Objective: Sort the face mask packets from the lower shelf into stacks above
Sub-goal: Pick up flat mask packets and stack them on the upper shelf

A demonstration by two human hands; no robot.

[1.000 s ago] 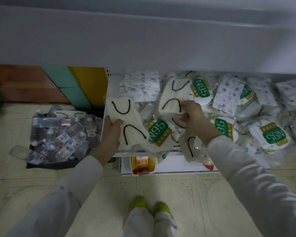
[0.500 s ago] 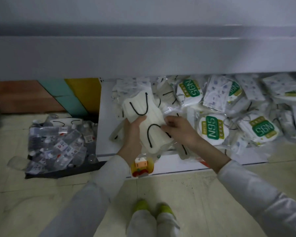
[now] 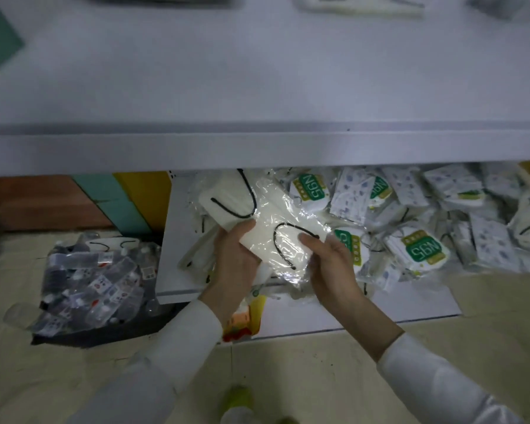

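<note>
1. The white mask packets (image 3: 276, 240), clear-wrapped with black loops, lie tilted, gripped between the left hand (image 3: 233, 258) and right hand (image 3: 331, 267).
2. Green-labelled N95 packets (image 3: 423, 252) and patterned packets (image 3: 352, 197) are heaped right of the hands.

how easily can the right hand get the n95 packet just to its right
Probably not yet: the right hand and left hand both hold a stack of white mask packets. Once freed, the N95 packet lies uncovered on the lower shelf.
</note>
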